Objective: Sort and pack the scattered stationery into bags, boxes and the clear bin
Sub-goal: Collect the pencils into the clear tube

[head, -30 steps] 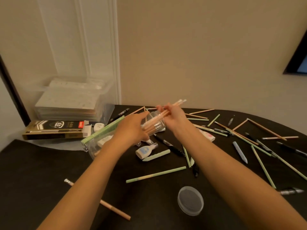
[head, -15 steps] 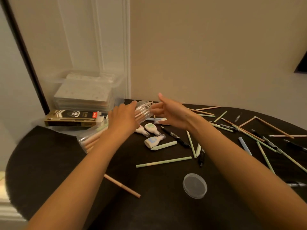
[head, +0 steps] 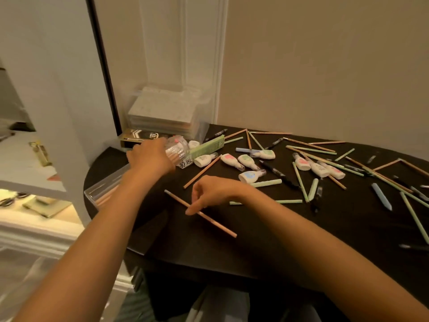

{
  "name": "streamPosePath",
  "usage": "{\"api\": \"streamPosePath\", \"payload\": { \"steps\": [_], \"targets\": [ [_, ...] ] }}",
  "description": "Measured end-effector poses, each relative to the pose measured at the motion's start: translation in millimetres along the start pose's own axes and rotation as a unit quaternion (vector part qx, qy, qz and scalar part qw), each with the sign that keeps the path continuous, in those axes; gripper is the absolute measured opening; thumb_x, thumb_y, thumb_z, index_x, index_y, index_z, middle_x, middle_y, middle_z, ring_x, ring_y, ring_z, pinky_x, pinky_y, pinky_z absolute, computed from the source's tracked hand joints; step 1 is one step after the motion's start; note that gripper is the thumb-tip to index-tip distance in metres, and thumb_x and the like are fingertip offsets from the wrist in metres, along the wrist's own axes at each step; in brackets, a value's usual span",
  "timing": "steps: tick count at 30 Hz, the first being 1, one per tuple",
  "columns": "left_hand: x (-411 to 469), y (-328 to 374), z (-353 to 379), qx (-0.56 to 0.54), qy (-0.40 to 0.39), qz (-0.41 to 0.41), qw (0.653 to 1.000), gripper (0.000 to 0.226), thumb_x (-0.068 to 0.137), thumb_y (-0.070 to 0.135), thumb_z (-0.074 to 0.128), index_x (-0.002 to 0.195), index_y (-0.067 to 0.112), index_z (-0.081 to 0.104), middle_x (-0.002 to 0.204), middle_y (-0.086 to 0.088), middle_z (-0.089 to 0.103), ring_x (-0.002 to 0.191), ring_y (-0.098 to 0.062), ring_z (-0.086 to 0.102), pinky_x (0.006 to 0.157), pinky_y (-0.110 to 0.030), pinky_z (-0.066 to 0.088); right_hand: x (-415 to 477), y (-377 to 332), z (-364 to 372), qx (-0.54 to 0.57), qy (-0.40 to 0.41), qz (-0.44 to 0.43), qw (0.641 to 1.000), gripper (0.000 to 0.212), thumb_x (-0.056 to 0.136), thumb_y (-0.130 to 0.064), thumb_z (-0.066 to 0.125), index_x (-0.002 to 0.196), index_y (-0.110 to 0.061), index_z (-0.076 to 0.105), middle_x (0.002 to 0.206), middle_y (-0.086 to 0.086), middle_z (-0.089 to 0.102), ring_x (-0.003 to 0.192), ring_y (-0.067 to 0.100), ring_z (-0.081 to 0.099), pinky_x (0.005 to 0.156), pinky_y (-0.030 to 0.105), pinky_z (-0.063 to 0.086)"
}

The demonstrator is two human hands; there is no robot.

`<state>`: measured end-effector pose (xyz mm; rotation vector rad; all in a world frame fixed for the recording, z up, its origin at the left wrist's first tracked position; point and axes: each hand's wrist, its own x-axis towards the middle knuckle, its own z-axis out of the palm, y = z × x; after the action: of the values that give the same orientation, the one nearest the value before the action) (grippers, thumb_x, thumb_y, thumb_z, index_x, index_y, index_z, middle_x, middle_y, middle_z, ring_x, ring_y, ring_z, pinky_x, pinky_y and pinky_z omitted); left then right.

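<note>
Probably a home — panelled wall (head: 185, 54), dark table (head: 255, 240)

The bin (head: 199, 126) is standing far left on the table (head: 255, 252), a box (head: 137, 137) just before it. The left hand (head: 151, 159) is holding a tube (head: 104, 191) overhanging the left edge. Correction tapes (head: 246, 161) are lying centre, pencils (head: 312, 149) right, and the near pencil (head: 216, 223) is lying under the right hand (head: 213, 191).

A clear tube (head: 177, 147) of tan pencils, tipped sideways in the left hand (head: 151, 156), loose tan pencil (head: 220, 226) diagonal on the desk (head: 255, 240), under the right hand (head: 213, 194)
</note>
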<state>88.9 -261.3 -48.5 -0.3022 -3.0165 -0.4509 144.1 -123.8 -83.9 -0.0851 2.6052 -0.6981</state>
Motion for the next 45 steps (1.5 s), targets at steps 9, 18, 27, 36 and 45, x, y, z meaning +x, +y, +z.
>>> {"api": "streamPosePath", "payload": {
  "steps": [9,18,27,36,45],
  "targets": [
    [12.5,3.1,8.1,-0.012,-0.002,0.008,1.000,0.059,0.074,0.025,0.072,0.125,0.018,0.045,0.123,-0.013,0.053,0.115,-0.035,0.047,0.095,-0.045,0.041,9.1,15.2,-10.1,-0.126,0.110,0.030,0.986,0.017,0.087,-0.024,0.057,0.073,-0.017,0.051,0.075,0.003,0.055,0.058,0.009,0.054,0.045,0.021,0.039],
    [36.8,27.4,15.3,-0.002,0.011,0.035,0.999,0.050,0.077,0.025,0.069,0.120,0.016,0.044,0.122,-0.015,0.052,0.115,-0.035,0.047,0.088,-0.042,0.039,31.7,52.1,-42.3,-0.198,0.192,0.012,0.961,0.046,0.085,-0.009,0.055,0.129,-0.020,0.051,0.118,0.010,0.059,0.104,0.025,0.056,0.083,0.032,0.044],
    [44.7,51.5,18.5,-0.011,0.016,0.062,0.998,0.063,0.076,0.028,0.069,0.132,0.019,0.041,0.124,-0.016,0.051,0.117,-0.035,0.047,0.093,-0.045,0.040,64.0,63.9,-39.0,-0.272,0.175,-0.025,0.946,0.029,0.093,-0.009,0.044,0.122,-0.012,0.047,0.111,0.016,0.056,0.100,0.030,0.056,0.070,0.032,0.039],
    [46.0,72.4,25.4,-0.013,0.035,0.082,0.996,0.058,0.079,0.024,0.069,0.129,0.019,0.039,0.122,-0.016,0.049,0.115,-0.036,0.046,0.092,-0.043,0.038,52.7,84.2,-58.5,-0.306,0.098,-0.033,0.947,0.033,0.094,-0.010,0.044,0.127,-0.015,0.044,0.111,0.015,0.053,0.099,0.027,0.056,0.071,0.028,0.041],
    [45.0,81.2,26.3,-0.016,0.030,0.085,0.996,0.062,0.079,0.023,0.069,0.133,0.020,0.037,0.127,-0.014,0.048,0.118,-0.035,0.045,0.095,-0.044,0.037,38.4,93.7,-67.5,-0.247,0.113,0.005,0.962,0.033,0.091,-0.010,0.052,0.124,-0.011,0.047,0.117,0.014,0.054,0.104,0.025,0.055,0.077,0.029,0.044]
  ]
}}
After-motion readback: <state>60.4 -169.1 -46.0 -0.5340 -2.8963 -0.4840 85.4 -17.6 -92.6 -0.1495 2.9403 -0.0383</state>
